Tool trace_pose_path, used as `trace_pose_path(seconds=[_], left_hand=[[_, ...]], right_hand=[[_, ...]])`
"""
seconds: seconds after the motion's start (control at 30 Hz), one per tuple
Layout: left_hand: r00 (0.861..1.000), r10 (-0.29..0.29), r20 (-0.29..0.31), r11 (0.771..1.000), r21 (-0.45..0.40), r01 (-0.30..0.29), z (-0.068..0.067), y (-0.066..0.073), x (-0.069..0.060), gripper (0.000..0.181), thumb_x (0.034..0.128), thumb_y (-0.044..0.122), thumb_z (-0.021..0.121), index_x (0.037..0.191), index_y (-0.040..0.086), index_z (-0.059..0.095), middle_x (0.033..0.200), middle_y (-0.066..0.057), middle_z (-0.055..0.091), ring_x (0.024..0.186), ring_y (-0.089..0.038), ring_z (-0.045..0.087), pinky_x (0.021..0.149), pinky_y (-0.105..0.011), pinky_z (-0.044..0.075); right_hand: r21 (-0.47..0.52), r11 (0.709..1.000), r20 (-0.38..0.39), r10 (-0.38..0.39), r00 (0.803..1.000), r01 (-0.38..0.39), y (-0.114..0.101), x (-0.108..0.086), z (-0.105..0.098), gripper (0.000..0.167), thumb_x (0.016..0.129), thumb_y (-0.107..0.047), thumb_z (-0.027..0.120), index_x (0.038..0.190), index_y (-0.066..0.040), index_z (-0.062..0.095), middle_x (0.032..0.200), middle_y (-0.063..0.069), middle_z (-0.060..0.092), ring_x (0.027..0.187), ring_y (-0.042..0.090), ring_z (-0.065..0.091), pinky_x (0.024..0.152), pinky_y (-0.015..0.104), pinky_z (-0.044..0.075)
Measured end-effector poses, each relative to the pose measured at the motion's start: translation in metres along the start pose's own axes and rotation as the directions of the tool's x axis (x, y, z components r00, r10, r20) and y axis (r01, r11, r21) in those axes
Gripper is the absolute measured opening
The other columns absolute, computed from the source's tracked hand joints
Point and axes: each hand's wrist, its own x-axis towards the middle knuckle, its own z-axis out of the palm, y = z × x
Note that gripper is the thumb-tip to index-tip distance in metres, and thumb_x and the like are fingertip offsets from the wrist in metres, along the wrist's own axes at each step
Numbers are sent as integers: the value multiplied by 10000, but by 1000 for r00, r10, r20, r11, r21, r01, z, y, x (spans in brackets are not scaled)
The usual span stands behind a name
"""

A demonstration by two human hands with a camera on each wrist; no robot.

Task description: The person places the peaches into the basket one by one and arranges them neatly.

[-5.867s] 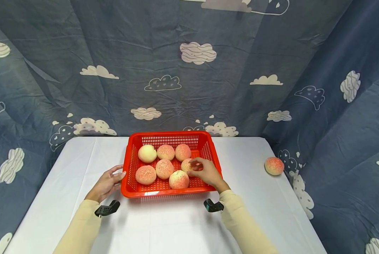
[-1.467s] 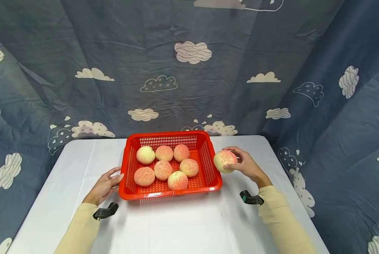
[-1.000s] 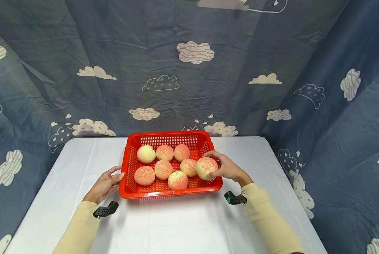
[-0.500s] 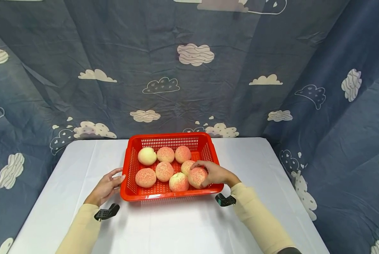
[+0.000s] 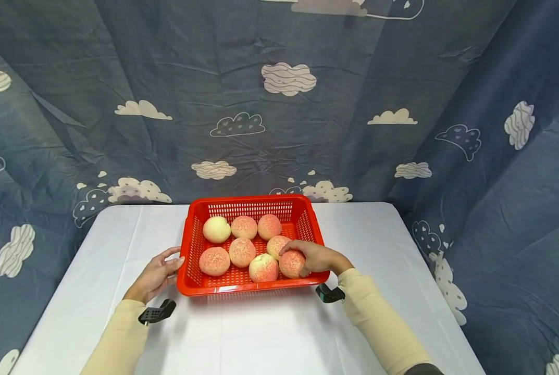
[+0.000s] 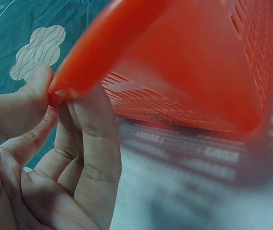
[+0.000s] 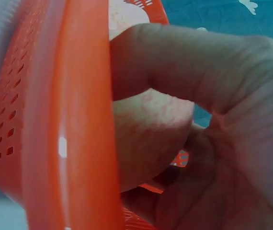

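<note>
A red plastic basket (image 5: 223,289) with slotted sides stands at the middle of the table and holds several pink-and-yellow peaches. My right hand (image 5: 319,257) reaches over the basket's right side and grips a pinkish peach (image 5: 292,264) in the front right corner; the right wrist view shows the thumb and fingers around this peach (image 7: 148,139). At the left side, my left hand (image 5: 153,277) pinches the basket's rim, thumb above and fingers beneath, plain in the left wrist view at the rim (image 6: 93,52). A pale yellow peach (image 5: 216,229) lies in the back left corner.
A white cloth covers the table (image 5: 246,333). Behind and to the right hangs a dark blue curtain (image 5: 241,62) with cloud patterns. A black camera mount (image 5: 157,312) sits at the left wrist, another mount (image 5: 330,294) at the right.
The peach lying at the table's far right is gone from there. My right hand has carried a peach leftward over the rim and lowered it into the basket. The left hand stays at the rim.
</note>
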Motion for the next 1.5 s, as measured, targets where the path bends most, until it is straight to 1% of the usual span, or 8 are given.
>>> trace_pose_path(seconds=[0.23, 0.7, 0.97, 1.13, 1.27, 1.33, 1.43, 1.5], left_hand=[[1000, -12, -12, 1000, -4, 12, 1, 3, -1, 617, 986, 154, 558, 1484, -3, 228, 1042, -37, 650, 832, -111, 638, 715, -265, 558], [1000, -17, -21, 999, -32, 16, 0, 2, -1, 595, 995, 123, 536, 1487, 1, 224, 1064, -52, 655, 828, -114, 637, 711, -261, 553], [998, -35, -50, 998, 41, 37, 3, 5, 2, 599, 990, 179, 553, 1489, 42, 252, 1138, -117, 633, 861, -129, 618, 723, -263, 539], [997, -13, -75, 984, 174, 26, 6, 11, 2, 591, 981, 158, 545, 1482, 45, 252, 1148, -145, 600, 840, -126, 603, 736, -279, 513], [993, 29, -116, 942, 335, 11, 11, 18, 2, 616, 966, 163, 563, 1480, 33, 249, 1273, -255, 478, 992, -277, 600, 840, -373, 514], [991, 56, -118, 909, 416, -2, 13, 22, 2, 657, 964, 194, 577, 1492, 29, 222, 1353, -290, 388, 1132, -373, 518, 930, -461, 474], [984, 141, -106, 821, 568, -56, 15, 30, 1, 724, 948, 288, 603, 1497, 22, 212, 1430, -311, 283, 1279, -466, 345, 1013, -592, 364], [970, 224, -93, 724, 682, -101, 15, 36, 0, 762, 924, 366, 620, 1490, 26, 239, 1462, -316, 230, 1317, -498, 254, 1022, -648, 308]], right_hand=[[-7, 998, -29, -55, 998, 55, 0, -2, 1, 564, 637, 139, 679, 1145, -92, 600, 1184, 32, 557, 1151, 267, 465, 1020, 470, 377], [72, 997, -119, -31, 992, 40, 4, -4, 4, 585, 702, 2, 766, 1244, -105, 575, 1278, 96, 534, 1228, 376, 443, 1044, 520, 355], [154, 982, -185, -84, 979, 113, 6, -7, 2, 582, 732, 19, 769, 1265, -82, 557, 1313, 152, 518, 1263, 421, 410, 1051, 573, 331], [130, 980, -286, -107, 952, 149, 9, -10, -1, 497, 823, -88, 753, 1274, -53, 549, 1287, 153, 541, 1219, 370, 463, 1025, 581, 360], [68, 987, -377, -110, 920, 146, 13, -16, -8, 506, 837, -139, 753, 1288, -54, 541, 1322, 145, 519, 1175, 374, 500, 943, 575, 445], [16, 992, -402, -105, 910, 122, 16, -19, -12, 528, 844, -162, 746, 1315, -65, 528, 1391, 161, 462, 1238, 400, 451, 944, 595, 435], [-104, 993, -441, -93, 893, 53, 20, -21, -20, 565, 865, -238, 722, 1362, -87, 499, 1491, 188, 335, 1381, 428, 250, 1039, 649, 290], [-205, 979, -461, -91, 883, -6, 22, -21, -25, 603, 878, -317, 696, 1395, -103, 471, 1538, 211, 231, 1426, 439, 94, 1076, 680, 144]])
